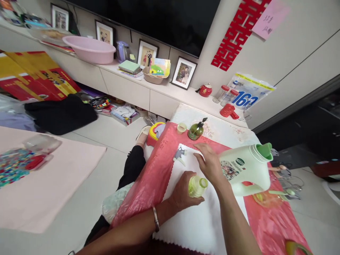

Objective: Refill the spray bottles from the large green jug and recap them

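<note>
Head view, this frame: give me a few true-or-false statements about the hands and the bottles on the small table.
1. The left hand holds a small yellow-green bottle. True.
2. The small bottle has its cap on. False: its mouth is open.
3. The right hand lies against the large pale green jug. True.
4. The dark green pump bottle is in the right hand. False: it stands untouched at the table's far edge.
5. A white cloth lies over the red plastic sheet. True.

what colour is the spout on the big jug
Green, on the large pale green plastic jug; the spout shows clearly in the head view.
</note>
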Action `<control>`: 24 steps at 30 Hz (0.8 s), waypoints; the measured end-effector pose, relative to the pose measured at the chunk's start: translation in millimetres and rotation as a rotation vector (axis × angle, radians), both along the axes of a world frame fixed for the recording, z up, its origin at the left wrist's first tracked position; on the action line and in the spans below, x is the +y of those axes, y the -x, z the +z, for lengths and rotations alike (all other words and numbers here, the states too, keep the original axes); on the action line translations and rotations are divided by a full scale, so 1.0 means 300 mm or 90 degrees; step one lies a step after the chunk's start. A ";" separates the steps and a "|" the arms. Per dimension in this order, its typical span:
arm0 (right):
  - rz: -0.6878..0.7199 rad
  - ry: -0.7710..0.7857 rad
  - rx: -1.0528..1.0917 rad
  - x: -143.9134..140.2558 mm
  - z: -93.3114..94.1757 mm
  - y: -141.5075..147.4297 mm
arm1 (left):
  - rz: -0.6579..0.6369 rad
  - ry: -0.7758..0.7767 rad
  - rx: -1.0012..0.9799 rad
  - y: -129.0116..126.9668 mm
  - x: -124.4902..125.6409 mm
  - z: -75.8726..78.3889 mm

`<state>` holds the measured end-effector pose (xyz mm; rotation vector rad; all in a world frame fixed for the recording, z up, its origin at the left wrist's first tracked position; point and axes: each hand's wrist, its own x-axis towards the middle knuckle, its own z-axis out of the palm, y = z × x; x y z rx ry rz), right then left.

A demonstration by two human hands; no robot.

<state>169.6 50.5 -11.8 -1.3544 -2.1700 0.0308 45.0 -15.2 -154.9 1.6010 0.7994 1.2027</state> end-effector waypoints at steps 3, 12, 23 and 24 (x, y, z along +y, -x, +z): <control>-0.048 -0.153 0.071 -0.182 0.124 -0.029 | 0.003 0.002 0.012 0.005 -0.003 0.002; -0.536 -0.237 0.419 -0.480 0.067 -0.375 | -0.007 0.035 0.031 0.025 -0.005 0.039; -0.565 0.061 0.547 -0.429 -0.143 -0.531 | -0.018 0.057 0.028 0.026 -0.003 0.053; -0.571 0.049 0.554 -0.412 -0.155 -0.538 | -0.017 0.058 0.027 0.025 -0.003 0.053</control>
